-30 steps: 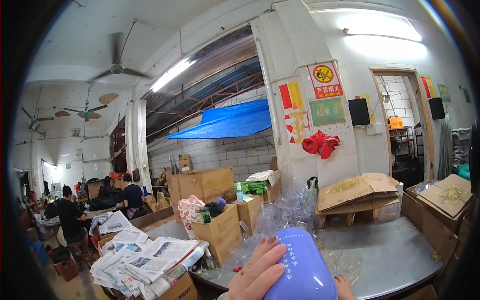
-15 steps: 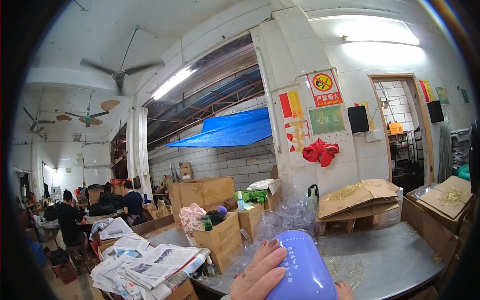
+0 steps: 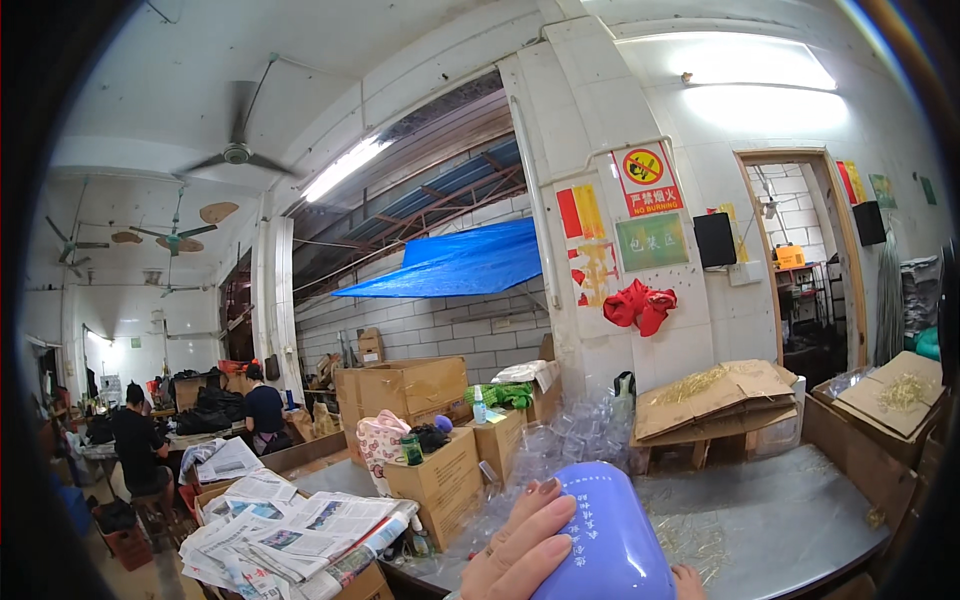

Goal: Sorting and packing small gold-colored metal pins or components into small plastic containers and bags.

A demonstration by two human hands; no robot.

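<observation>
Close in front of me at the lower edge is a glossy purple rounded object (image 3: 610, 535) with small white print; its exact kind I cannot make out. My left hand (image 3: 522, 545) grips it from the left, the fingers lying across its side. Only the fingertips of my right hand (image 3: 687, 580) show, at the object's lower right side, closed against it. The rest of that hand is hidden. Behind the object, a heap of clear plastic pieces (image 3: 585, 430) lies on the metal-topped table (image 3: 770, 510).
Newspapers (image 3: 300, 530) are piled on the left. Cardboard boxes (image 3: 440, 490) carry a pink-patterned bag (image 3: 382, 450) and bottles. Flattened cardboard (image 3: 715, 400) holds yellow strands, more of which are strewn on the table. Two people (image 3: 140, 440) work at the far left.
Both hands and the purple object stay almost in place. One of the people at the far left has shifted slightly, and the ceiling fan's blades have turned.
</observation>
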